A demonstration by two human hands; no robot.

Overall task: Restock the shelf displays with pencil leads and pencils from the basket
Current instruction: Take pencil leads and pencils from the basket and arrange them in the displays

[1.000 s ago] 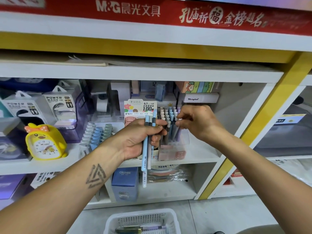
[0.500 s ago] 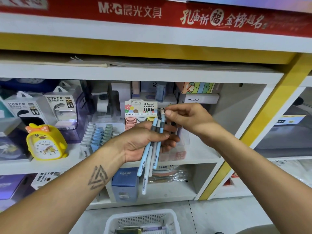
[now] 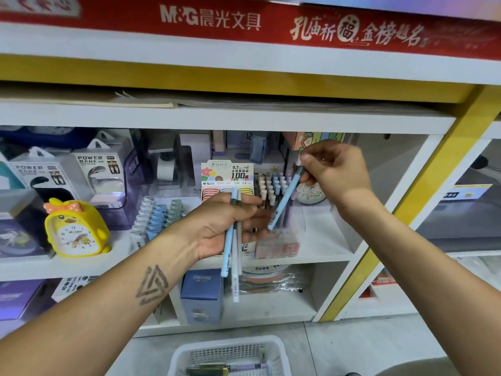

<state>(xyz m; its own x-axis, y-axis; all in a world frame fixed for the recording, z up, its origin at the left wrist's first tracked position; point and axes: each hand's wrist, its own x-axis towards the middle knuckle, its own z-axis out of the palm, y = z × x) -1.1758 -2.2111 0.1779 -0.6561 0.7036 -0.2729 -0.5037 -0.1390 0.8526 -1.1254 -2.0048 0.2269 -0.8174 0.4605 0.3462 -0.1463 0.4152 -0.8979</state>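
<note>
The white shelf (image 3: 320,256) is carrying a pencil display (image 3: 273,191). The right hand (image 3: 336,172) is pinching 1 blue pencil (image 3: 284,199) above it. The left hand (image 3: 222,226) is gripping the remaining pencils (image 3: 233,240). Step in hand: slotting. Next: lowering it tip-down into a free slot. The basket (image 3: 230,356) is sitting below.

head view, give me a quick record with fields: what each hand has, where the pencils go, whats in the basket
left hand: left hand grips a bundle of pale blue and grey pencils, tips down
right hand: right hand pinches the top of one pale blue pencil, tilted, held over the display
target: clear plastic pencil display box on the middle white shelf, many pencils upright in it
basket: white plastic mesh basket on the floor below, a few items left inside
</note>
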